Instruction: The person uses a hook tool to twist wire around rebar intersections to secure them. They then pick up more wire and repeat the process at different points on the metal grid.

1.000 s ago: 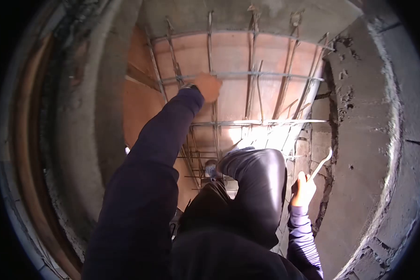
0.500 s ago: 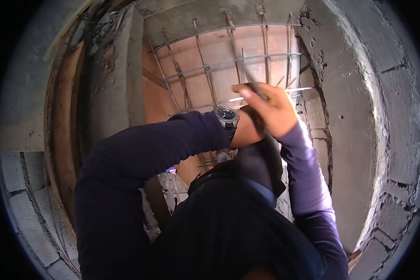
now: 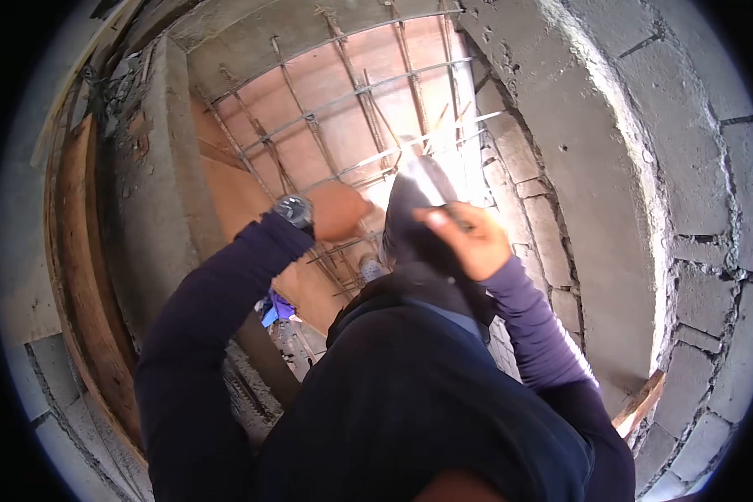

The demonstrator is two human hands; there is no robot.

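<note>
My right hand [image 3: 470, 240] is closed round a thin, long tool [image 3: 429, 182] that points up and away. The tool is smeared and glints in bright light, so its exact kind is unclear. It lies over the dark trouser leg [image 3: 406, 243] of my raised knee. To the left of the knee is my left hand [image 3: 341, 212], blurred, its fingers too smeared to make out. A dark watch [image 3: 294, 211] sits on that wrist. Beyond both hands, a grid of steel bars [image 3: 311, 117] stands in front of reddish-brown panels [image 3: 293, 79].
A rough concrete column [image 3: 594, 209] and block wall [image 3: 703, 293] rise on the right. On the left are a wooden board [image 3: 88, 251] and a concrete edge [image 3: 176, 142]. A blue and purple item [image 3: 276, 308] lies below, near the left forearm.
My hands have moved apart; the left has gone left, off the knee area, and the right has come lower. The view has shifted, showing more of the raised leg and the blue item.
</note>
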